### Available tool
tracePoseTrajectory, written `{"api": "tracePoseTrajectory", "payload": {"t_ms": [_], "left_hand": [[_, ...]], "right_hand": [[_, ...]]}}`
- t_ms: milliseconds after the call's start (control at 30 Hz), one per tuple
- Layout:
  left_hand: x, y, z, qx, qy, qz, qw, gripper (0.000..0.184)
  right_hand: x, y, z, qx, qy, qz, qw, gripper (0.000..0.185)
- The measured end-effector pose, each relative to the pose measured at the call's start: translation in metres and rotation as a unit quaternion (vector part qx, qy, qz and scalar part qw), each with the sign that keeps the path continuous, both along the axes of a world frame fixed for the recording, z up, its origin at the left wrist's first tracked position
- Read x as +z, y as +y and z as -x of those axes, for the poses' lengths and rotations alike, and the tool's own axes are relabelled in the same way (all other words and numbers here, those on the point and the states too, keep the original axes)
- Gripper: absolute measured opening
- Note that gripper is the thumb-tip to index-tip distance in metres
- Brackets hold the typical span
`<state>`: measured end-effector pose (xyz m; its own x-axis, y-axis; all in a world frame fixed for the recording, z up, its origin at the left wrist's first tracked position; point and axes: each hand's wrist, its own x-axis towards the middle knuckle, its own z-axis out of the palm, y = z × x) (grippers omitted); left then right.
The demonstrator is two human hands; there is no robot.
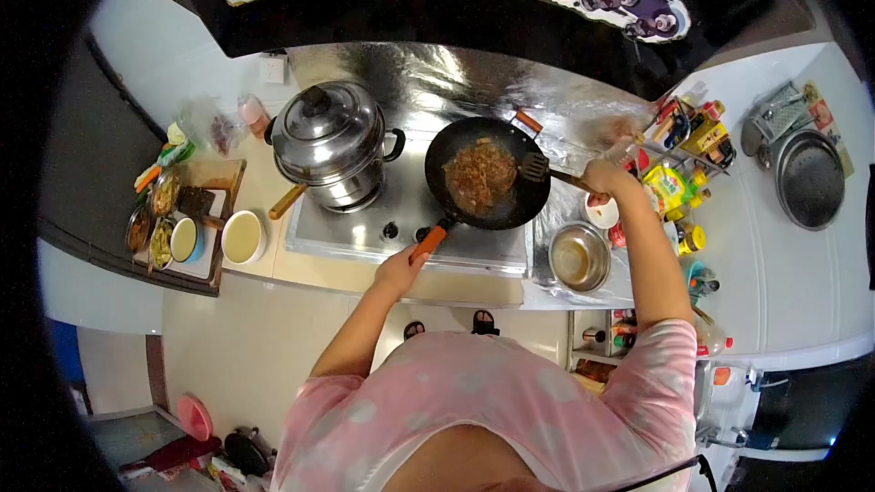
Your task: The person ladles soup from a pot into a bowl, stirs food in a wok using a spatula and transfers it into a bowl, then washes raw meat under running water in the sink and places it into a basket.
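A black wok (445, 184) sits on the right side of the steel gas stove (342, 241), with browned, shredded-looking food (478, 175) in its middle. My left hand (399, 271) is closed around the wok's orange-brown handle (430, 241). My right hand (605, 182) grips the handle of a slotted spatula (533, 167), whose dark head is over the right part of the wok, beside the food. Just below my right hand stands a small white bowl (602, 213), partly hidden by the hand and arm.
Left of the wok stands a lidded steel steamer pot (330, 137). A steel bowl (580, 257) with some liquid is at the right. Sauce bottles (670, 187) crowd a rack further right. Bowls of food and a white bowl (244, 237) stand at the left. A range hood (365, 14) hangs above.
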<state>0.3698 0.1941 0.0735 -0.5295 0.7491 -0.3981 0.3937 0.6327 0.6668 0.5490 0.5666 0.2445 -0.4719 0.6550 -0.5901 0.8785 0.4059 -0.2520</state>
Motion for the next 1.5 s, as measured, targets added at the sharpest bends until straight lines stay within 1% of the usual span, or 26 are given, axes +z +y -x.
{"api": "tracePoseTrajectory", "payload": {"t_ms": [67, 100, 133, 167, 200, 233, 267, 333, 367, 467, 567, 667, 733, 767, 867, 933, 967, 1067, 1100, 1200, 1233, 1267, 1333, 1433, 1467, 1500], "left_hand": [[0.007, 0.001, 0.000, 0.006, -0.006, -0.003, 1.000, 0.046], [0.002, 0.002, 0.001, 0.011, -0.003, -0.014, 1.000, 0.046], [-0.007, 0.002, 0.002, 0.016, 0.001, -0.024, 1.000, 0.046], [-0.015, 0.000, 0.002, 0.019, 0.004, -0.033, 0.999, 0.046], [-0.012, 0.000, 0.001, 0.026, -0.005, -0.025, 0.999, 0.046], [-0.005, 0.000, -0.001, 0.032, -0.014, -0.018, 0.999, 0.046], [-0.002, 0.000, -0.002, 0.035, -0.024, -0.011, 0.999, 0.046], [-0.003, 0.001, -0.001, 0.033, -0.030, -0.004, 0.999, 0.046], [-0.003, 0.002, -0.002, 0.033, -0.033, -0.002, 0.999, 0.046], [0.002, 0.002, -0.003, 0.036, -0.013, -0.011, 0.999, 0.046], [0.013, 0.003, -0.005, 0.049, -0.051, 0.006, 0.997, 0.048], [-0.007, 0.000, -0.002, 0.042, -0.006, -0.016, 0.999, 0.050], [0.003, 0.001, -0.004, 0.045, -0.021, -0.013, 0.999, 0.050], [0.006, 0.001, -0.005, 0.045, -0.029, -0.011, 0.998, 0.051], [-0.006, 0.001, -0.003, 0.050, -0.031, -0.021, 0.998, 0.050], [0.001, 0.002, -0.003, 0.050, -0.044, -0.012, 0.998, 0.048], [0.003, 0.003, -0.003, 0.050, -0.050, -0.008, 0.997, 0.048], [-0.006, 0.001, -0.002, 0.043, -0.061, -0.040, 0.996, 0.048], [-0.003, 0.002, -0.003, 0.042, -0.059, -0.039, 0.997, 0.048], [0.001, 0.002, -0.004, 0.046, -0.059, -0.039, 0.996, 0.046], [-0.005, 0.002, -0.003, 0.050, -0.063, -0.039, 0.996, 0.044], [-0.009, 0.001, -0.002, 0.054, -0.067, -0.037, 0.996, 0.042], [0.004, 0.002, -0.004, 0.052, -0.070, -0.018, 0.996, 0.042], [0.007, 0.000, -0.005, 0.043, -0.056, -0.021, 0.997, 0.042], [0.006, 0.000, -0.005, 0.037, -0.048, -0.028, 0.998, 0.042], [0.005, 0.000, -0.005, 0.038, -0.055, -0.027, 0.997, 0.043]], "right_hand": [[-0.029, 0.020, 0.003, -0.041, 0.068, 0.042, 0.996, 0.039], [-0.044, 0.024, 0.008, 0.020, 0.092, 0.050, 0.994, 0.044], [-0.052, 0.020, 0.020, 0.006, 0.081, 0.048, 0.996, 0.050], [-0.057, 0.016, 0.026, 0.018, 0.108, 0.063, 0.992, 0.051], [-0.062, 0.011, 0.030, 0.027, 0.136, 0.080, 0.987, 0.052], [-0.057, 0.003, 0.032, 0.086, 0.143, 0.046, 0.985, 0.047], [-0.049, -0.004, 0.029, 0.096, 0.143, 0.014, 0.985, 0.045], [-0.011, -0.024, 0.021, 0.116, 0.139, -0.054, 0.982, 0.042], [0.001, -0.025, 0.020, 0.151, 0.118, -0.116, 0.975, 0.039], [-0.016, -0.013, 0.019, 0.202, 0.153, -0.247, 0.935, 0.039], [-0.040, -0.009, 0.035, 0.192, 0.152, -0.241, 0.939, 0.035], [-0.069, -0.024, 0.040, 0.240, 0.261, -0.139, 0.925, 0.029], [-0.060, -0.050, 0.025, 0.287, 0.246, -0.150, 0.913, 0.028], [-0.046, -0.064, 0.013, 0.286, 0.230, -0.151, 0.918, 0.029], [-0.015, -0.087, -0.022, 0.327, 0.171, -0.278, 0.887, 0.032], [0.020, -0.109, -0.042, 0.298, 0.097, -0.288, 0.905, 0.030], [0.028, -0.115, -0.049, 0.282, 0.059, -0.292, 0.912, 0.030], [0.010, -0.118, -0.061, 0.284, 0.066, -0.237, 0.927, 0.027], [-0.002, -0.121, -0.057, 0.276, 0.097, -0.218, 0.931, 0.027], [-0.049, -0.106, -0.048, 0.132, 0.179, -0.172, 0.960, 0.027], [-0.059, -0.099, -0.047, 0.085, 0.226, -0.123, 0.963, 0.027], [-0.069, -0.094, -0.044, 0.058, 0.238, -0.118, 0.962, 0.027], [-0.074, -0.093, -0.035, 0.000, 0.262, -0.105, 0.959, 0.028], [-0.103, -0.095, -0.026, 0.078, 0.347, -0.112, 0.928, 0.029], [-0.107, -0.094, -0.030, 0.114, 0.298, -0.144, 0.937, 0.029], [-0.090, -0.101, -0.033, 0.149, 0.247, -0.177, 0.941, 0.030]]}}
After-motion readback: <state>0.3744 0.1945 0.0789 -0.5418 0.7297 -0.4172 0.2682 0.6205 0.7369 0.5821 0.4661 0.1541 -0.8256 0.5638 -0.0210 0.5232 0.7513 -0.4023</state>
